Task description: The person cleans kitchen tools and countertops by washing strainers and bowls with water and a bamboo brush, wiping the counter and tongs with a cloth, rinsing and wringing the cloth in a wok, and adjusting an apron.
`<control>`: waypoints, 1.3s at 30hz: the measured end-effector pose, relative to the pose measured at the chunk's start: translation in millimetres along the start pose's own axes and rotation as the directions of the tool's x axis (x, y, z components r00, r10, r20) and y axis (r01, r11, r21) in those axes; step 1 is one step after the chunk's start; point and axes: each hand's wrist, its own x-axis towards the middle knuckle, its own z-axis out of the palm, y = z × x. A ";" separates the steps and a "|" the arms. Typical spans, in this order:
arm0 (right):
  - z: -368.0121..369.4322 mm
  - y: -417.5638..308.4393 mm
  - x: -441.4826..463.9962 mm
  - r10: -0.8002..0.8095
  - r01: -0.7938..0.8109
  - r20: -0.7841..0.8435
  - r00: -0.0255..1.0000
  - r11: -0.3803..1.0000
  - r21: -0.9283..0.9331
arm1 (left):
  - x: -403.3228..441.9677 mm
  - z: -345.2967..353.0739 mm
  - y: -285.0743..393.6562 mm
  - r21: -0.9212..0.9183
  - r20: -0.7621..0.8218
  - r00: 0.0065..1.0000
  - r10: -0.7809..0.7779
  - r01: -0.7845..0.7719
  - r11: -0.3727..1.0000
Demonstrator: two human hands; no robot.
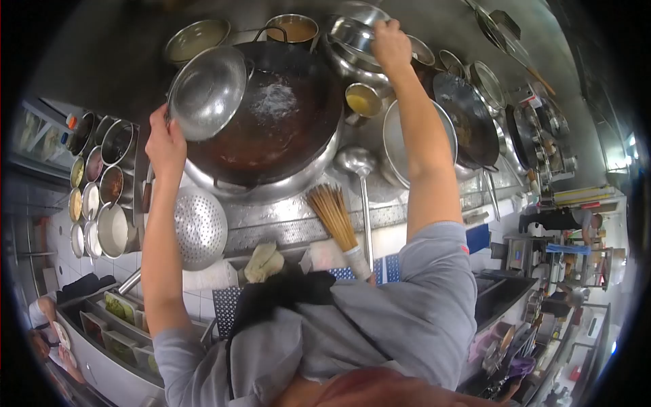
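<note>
My left hand is closed on the edge of a round fine-mesh strainer, which is tilted over the left side of a large black wok. Dark reddish-brown liquid with a pale foamy patch lies in the wok. Farther right, my right hand grips the rim of a shiny metal bowl above a rounded steel pot; the bowl's contents are hidden. A small pot of yellow liquid stands below that hand. Beneath my right forearm lies a round pale pan or lid, partly covered.
A bamboo brush, a ladle and a perforated skimmer lie along the near edge. Several seasoning containers stand at left. A second wok sits at right. Other people are at the far left and right.
</note>
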 end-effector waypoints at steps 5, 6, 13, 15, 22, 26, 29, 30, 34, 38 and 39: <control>70.4 45.6 15.0 0.301 -0.305 0.083 0.950 0.951 0.040 | -10.3 1.5 26.3 0.025 0.061 0.992 -0.110 0.109 0.994; 82.2 57.1 26.5 0.318 -0.318 0.034 0.948 0.948 0.003 | -9.1 6.5 32.3 0.012 0.067 0.987 -0.149 0.148 0.989; 153.2 64.4 30.2 0.512 -0.517 0.079 0.855 0.853 0.065 | -29.8 -0.5 32.2 -0.110 -0.063 0.980 -0.187 0.179 0.978; 166.0 64.2 29.0 0.693 -0.721 0.208 0.690 0.635 0.278 | -34.8 -3.6 32.8 -0.250 -0.020 0.971 -0.239 0.227 0.941; 147.2 68.8 12.8 0.790 -0.671 0.567 0.232 -0.292 0.681 | -31.5 5.8 23.5 -0.390 0.060 0.899 -0.433 0.421 0.819; 146.4 83.9 1.5 0.587 -0.461 0.652 0.480 -0.464 0.757 | -14.8 47.9 -19.6 -0.477 0.117 0.841 -0.528 0.514 0.713; 102.2 74.0 0.4 0.344 -0.647 0.788 0.510 -0.450 0.615 | -1.4 74.0 -3.9 -0.414 0.119 0.806 -0.579 0.571 0.709; 84.5 60.4 -1.7 0.347 -0.690 0.807 0.479 -0.419 0.590 | 3.4 78.1 8.6 -0.342 0.150 0.779 -0.608 0.618 0.708; 35.2 20.7 -17.1 0.235 -0.750 0.843 0.484 -0.384 0.538 | 9.8 108.8 30.9 -0.391 0.295 0.717 -0.632 0.694 0.605; -17.3 -35.3 -28.7 0.320 -0.764 0.738 0.594 -0.066 0.642 | 7.4 124.4 56.0 -0.302 0.391 0.647 -0.655 0.762 0.573; -20.4 -44.4 -27.1 0.313 -0.775 0.720 0.619 0.094 0.625 | 6.4 123.9 63.5 -0.252 0.408 0.664 -0.627 0.742 0.622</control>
